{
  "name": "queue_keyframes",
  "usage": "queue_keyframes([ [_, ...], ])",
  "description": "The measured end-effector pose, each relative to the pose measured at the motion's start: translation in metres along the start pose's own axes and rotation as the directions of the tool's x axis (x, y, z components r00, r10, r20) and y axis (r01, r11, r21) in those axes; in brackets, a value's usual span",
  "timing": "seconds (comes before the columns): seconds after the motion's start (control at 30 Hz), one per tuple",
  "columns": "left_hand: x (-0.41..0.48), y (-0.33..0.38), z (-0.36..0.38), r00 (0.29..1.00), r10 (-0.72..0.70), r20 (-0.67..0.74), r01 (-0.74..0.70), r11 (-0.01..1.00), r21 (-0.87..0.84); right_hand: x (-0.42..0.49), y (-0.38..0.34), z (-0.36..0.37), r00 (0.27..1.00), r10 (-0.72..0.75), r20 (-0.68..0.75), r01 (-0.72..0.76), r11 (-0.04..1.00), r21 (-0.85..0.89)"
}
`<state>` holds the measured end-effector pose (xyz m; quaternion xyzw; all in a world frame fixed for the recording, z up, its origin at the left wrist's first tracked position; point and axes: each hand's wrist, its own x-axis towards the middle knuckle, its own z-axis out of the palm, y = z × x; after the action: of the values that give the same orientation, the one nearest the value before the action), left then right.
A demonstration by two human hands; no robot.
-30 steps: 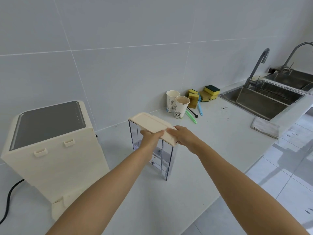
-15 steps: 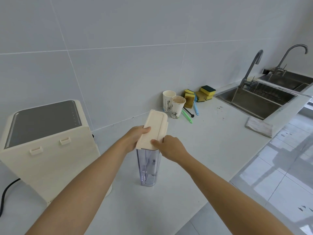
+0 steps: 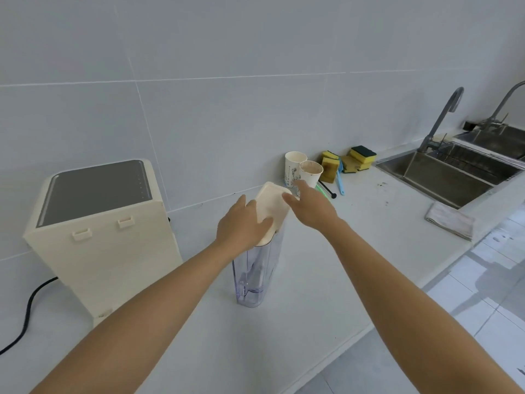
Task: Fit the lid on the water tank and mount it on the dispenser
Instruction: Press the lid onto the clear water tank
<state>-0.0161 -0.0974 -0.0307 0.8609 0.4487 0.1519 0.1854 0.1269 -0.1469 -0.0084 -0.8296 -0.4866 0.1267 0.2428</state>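
The clear water tank [image 3: 255, 277] stands upright on the white counter [image 3: 326, 294], right of the cream dispenser [image 3: 113, 251]. The cream lid [image 3: 272, 206] lies on top of the tank, its near end slightly raised. My left hand [image 3: 241, 226] clasps the lid's near left side with the thumb across the top. My right hand [image 3: 312, 209] holds the lid's far right edge, thumb on top, fingers spread. The dispenser's back faces me, showing two small hooks [image 3: 82, 234] near its top.
Two paper cups [image 3: 311, 173] stand just behind the tank by the wall, with sponges [image 3: 359, 157] and small brushes beside them. A steel sink [image 3: 443, 177] and a folded cloth [image 3: 450, 220] are at the right. A black cable [image 3: 28, 314] trails left of the dispenser.
The tank was turned so its narrow end faces me, and the lid has settled onto it. Both hands slid along the lid, the right one reaching its far end.
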Motion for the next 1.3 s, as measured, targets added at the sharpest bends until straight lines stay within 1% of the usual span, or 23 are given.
queue_keyframes([
  [0.07, -0.012, 0.005, 0.010, 0.994, 0.096, -0.046, -0.092, 0.992, 0.088, 0.010, -0.005, 0.006, 0.989, -0.111, 0.099, 0.114, 0.993, -0.023],
  [0.13, -0.020, 0.008, 0.021, 0.982, 0.185, -0.029, -0.177, 0.966, 0.187, 0.021, -0.011, 0.014, 0.966, -0.179, 0.188, 0.201, 0.974, -0.104],
  [0.23, -0.026, 0.007, 0.035, 0.978, 0.206, 0.012, -0.199, 0.928, 0.316, 0.036, -0.017, 0.024, 0.940, -0.199, 0.277, 0.263, 0.940, -0.218],
  [0.37, -0.029, 0.004, 0.039, 0.975, 0.221, -0.036, -0.186, 0.888, 0.421, 0.042, -0.011, 0.031, 0.936, -0.217, 0.277, 0.279, 0.937, -0.209],
  [0.43, -0.031, 0.002, 0.037, 0.956, 0.268, -0.119, -0.171, 0.839, 0.517, 0.042, -0.006, 0.031, 0.932, -0.227, 0.284, 0.290, 0.935, -0.204],
  [0.5, -0.032, 0.002, 0.035, 0.931, 0.335, -0.143, -0.200, 0.799, 0.568, 0.042, -0.004, 0.031, 0.928, -0.241, 0.283, 0.311, 0.921, -0.234],
  [0.6, -0.032, 0.000, 0.034, 0.899, 0.396, -0.188, -0.224, 0.783, 0.581, 0.043, -0.005, 0.028, 0.918, -0.262, 0.297, 0.345, 0.897, -0.277],
  [0.7, -0.035, -0.004, 0.029, 0.885, 0.428, -0.185, -0.245, 0.765, 0.596, 0.044, -0.003, 0.026, 0.908, -0.285, 0.306, 0.375, 0.880, -0.293],
  [0.77, -0.038, -0.010, 0.024, 0.881, 0.446, -0.159, -0.275, 0.756, 0.594, 0.043, 0.000, 0.025, 0.905, -0.288, 0.313, 0.380, 0.878, -0.292],
  [0.87, -0.043, -0.024, 0.014, 0.872, 0.473, -0.124, -0.323, 0.748, 0.580, 0.036, 0.007, 0.024, 0.919, -0.269, 0.289, 0.340, 0.910, -0.237],
  [0.97, -0.045, -0.037, 0.003, 0.867, 0.494, -0.064, -0.380, 0.740, 0.555, 0.021, 0.012, 0.026, 0.934, -0.281, 0.219, 0.323, 0.927, -0.191],
  [1.07, -0.043, -0.048, -0.003, 0.863, 0.504, 0.026, -0.452, 0.749, 0.485, 0.003, 0.014, 0.027, 0.952, -0.271, 0.144, 0.291, 0.946, -0.141],
  [1.1, -0.042, -0.052, -0.004, 0.869, 0.491, 0.055, -0.459, 0.761, 0.459, -0.003, 0.016, 0.026, 0.949, -0.289, 0.128, 0.307, 0.938, -0.161],
  [1.2, -0.038, -0.066, -0.003, 0.876, 0.478, 0.061, -0.452, 0.770, 0.450, -0.017, 0.026, 0.031, 0.897, -0.416, 0.146, 0.441, 0.827, -0.348],
  [1.3, -0.036, -0.076, -0.003, 0.888, 0.456, 0.056, -0.434, 0.794, 0.425, -0.029, 0.027, 0.035, 0.893, -0.432, 0.125, 0.435, 0.758, -0.486],
])
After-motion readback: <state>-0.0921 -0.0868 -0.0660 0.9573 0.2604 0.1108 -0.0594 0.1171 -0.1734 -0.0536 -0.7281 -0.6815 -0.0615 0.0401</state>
